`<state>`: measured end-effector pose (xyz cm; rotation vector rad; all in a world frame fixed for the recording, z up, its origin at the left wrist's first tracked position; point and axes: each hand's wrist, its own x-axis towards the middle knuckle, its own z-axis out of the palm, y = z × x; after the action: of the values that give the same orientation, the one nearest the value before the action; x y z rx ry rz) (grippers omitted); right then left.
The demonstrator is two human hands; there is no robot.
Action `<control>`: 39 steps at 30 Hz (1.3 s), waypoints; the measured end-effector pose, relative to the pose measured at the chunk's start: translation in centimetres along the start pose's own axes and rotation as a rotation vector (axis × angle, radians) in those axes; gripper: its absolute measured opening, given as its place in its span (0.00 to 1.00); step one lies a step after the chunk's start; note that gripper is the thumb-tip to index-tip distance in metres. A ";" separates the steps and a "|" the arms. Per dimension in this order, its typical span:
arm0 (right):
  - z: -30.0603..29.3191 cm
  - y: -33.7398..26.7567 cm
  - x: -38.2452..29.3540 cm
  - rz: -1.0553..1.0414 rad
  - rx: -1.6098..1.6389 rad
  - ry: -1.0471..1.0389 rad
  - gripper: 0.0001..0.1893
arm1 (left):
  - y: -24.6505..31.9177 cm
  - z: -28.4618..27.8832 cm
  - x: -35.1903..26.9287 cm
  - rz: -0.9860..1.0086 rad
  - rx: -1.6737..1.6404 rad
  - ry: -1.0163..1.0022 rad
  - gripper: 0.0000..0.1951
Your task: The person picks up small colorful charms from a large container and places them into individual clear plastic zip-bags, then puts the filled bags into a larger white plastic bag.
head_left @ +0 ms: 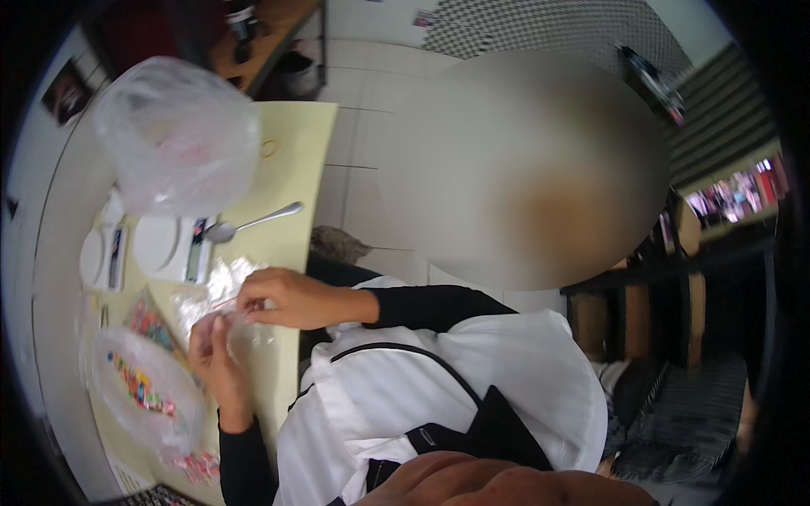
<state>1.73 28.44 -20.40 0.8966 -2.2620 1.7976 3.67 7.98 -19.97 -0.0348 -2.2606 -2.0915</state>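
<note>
My left hand and my right hand are close together over the near edge of the pale yellow table. Both pinch a small clear plastic bag with a thin red line along it; the fingers hide part of it. More clear plastic bags lie just beyond my hands. Beside my left hand are a clear bag of colourful small pieces and a whitish plastic-lined container holding a row of small colourful items.
Two white digital scales stand at the far side, with a metal spoon touching the nearer one. A large translucent plastic bag stands to the right. More red and white pieces lie at left. A blurred oval covers part of the room.
</note>
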 end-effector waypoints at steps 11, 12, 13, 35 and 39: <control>1.5 2.3 -0.6 -0.143 -0.185 0.008 0.12 | -0.4 -0.6 0.0 -0.188 -0.054 0.061 0.19; 1.2 2.4 -0.6 -0.145 -0.232 -0.004 0.13 | -1.1 -0.8 0.0 -0.151 -0.087 0.059 0.18; 0.9 2.6 -0.7 -0.145 -0.280 -0.010 0.14 | -1.8 -0.8 0.0 -0.114 -0.119 0.052 0.18; 0.3 2.9 0.4 -0.175 -0.216 0.119 0.14 | -0.7 -2.3 -0.1 -0.008 0.141 0.020 0.05; 0.5 -0.8 2.5 -0.340 -0.193 0.060 0.17 | -1.5 -3.1 -0.3 0.079 0.147 -0.017 0.04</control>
<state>0.24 26.92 -18.74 1.0931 -2.0518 1.4172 3.94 4.76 -21.20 -0.1329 -2.3751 -1.8894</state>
